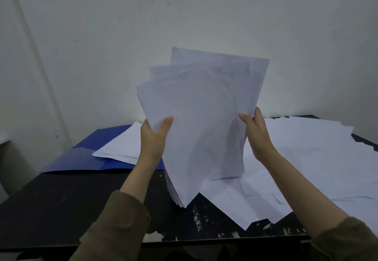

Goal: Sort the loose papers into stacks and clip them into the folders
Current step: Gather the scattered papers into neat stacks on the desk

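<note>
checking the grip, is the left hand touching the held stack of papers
Touching: the head view shows the left hand with its thumb pressed on the front of the held paper stack.

Beyond the hands rises a pale grey-white wall (204,15), plain and matt, with faint smudges and scuffs on it; up and to the left of the hands a long straight ridge (34,56) runs aslant down the wall, and the surface left of it looks a shade lighter; under the hands stands a black table (61,203), its top worn, with pale chips and scratches scattered near its front edge; its far edge meets the wall just behind the hands; the light is dim, cool and even, with soft shadow low on the wall.
</note>
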